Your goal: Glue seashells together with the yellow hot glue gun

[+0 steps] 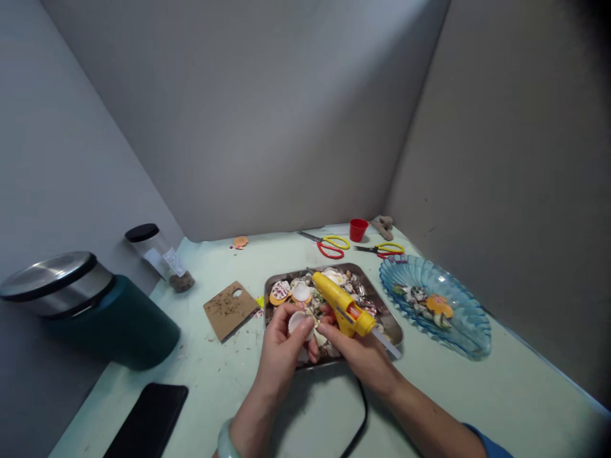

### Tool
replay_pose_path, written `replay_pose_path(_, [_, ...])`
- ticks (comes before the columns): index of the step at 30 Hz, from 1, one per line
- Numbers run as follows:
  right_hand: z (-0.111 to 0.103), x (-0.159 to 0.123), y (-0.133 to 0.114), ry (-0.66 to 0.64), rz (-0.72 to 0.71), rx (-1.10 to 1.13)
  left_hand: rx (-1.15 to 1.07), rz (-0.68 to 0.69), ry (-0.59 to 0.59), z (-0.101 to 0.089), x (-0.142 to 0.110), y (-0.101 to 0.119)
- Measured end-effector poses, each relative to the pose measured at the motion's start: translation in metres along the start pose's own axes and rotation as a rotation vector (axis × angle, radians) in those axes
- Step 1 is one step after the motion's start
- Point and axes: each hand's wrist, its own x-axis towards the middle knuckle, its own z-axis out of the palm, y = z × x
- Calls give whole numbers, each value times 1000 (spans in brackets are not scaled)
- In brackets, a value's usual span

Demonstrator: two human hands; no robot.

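Note:
My left hand (281, 343) is closed on a white scallop shell (296, 323), gripping it between thumb and fingers. My right hand (358, 353) is wrapped round the handle of a yellow hot glue gun (341, 299), whose nozzle points away over the tray and whose clear glue stick juts out at the back. The thumb and fingertips of that hand meet the left fingertips beside the shell, at a small pale bit too tiny to name. Under both hands lies a metal tray (394, 324) full of mixed shells, such as a speckled shell (280, 291).
On the right is a blue glass dish (470, 331) with shells. Scissors (329, 245), more scissors (386, 248) and a red cup (358, 229) are behind. Leftward are a brown board (229, 312), a jar (160, 257), a green flask (119, 324) and a black phone (147, 420). A cord (360, 420) runs forward.

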Motion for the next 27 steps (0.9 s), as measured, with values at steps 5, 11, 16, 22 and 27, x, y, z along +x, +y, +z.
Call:
replay_pose_path(5, [-1, 2, 4, 9, -11, 1, 8, 2, 3, 2, -1, 4])
replay_pose_path(11, [-4, 2, 10, -18, -12, 32, 33, -18, 2, 0, 0, 4])
replay_pose_path(16, [-6, 1, 8, -42, 18, 68, 36, -20, -6, 0, 0, 4])
replay_pose_path(22, [-3, 1, 0, -38, 63, 91, 72, -10, 17, 2, -2, 6])
replay_pose_path(27, [-1, 0, 0, -66, 65, 104, 99, 17, 26, 2, -3, 4])
